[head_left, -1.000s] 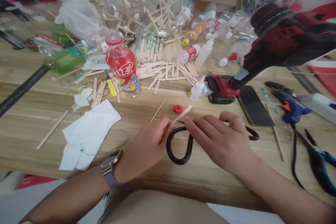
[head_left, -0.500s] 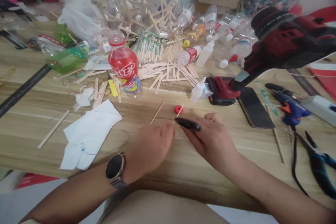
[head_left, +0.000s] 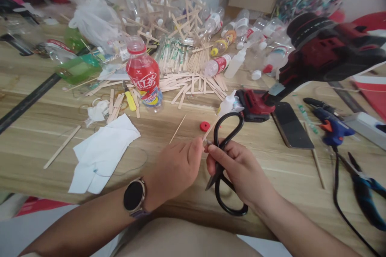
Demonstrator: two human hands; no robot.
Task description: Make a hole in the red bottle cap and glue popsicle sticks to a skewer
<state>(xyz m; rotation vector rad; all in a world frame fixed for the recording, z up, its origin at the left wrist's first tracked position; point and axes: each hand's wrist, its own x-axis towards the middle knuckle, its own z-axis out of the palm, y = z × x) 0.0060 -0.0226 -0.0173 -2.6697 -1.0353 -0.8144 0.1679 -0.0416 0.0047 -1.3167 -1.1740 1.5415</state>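
Since a moment before, my right hand (head_left: 244, 168) had turned the black scissors (head_left: 218, 172) from edge-on to face-on, loops towards twelve and six o'clock. It was closed around their middle, probably for finer blade control. At its nine o'clock, my left hand (head_left: 177, 164) was closed on a pale stick (head_left: 208, 131) pointing towards one o'clock, seemingly steadying it, near a red disc (head_left: 204, 126).

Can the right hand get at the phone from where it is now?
Probably yes: the phone lies ahead and to the right of the right hand, with bare tabletop between. However, that hand holds black scissors, which may need setting down first.
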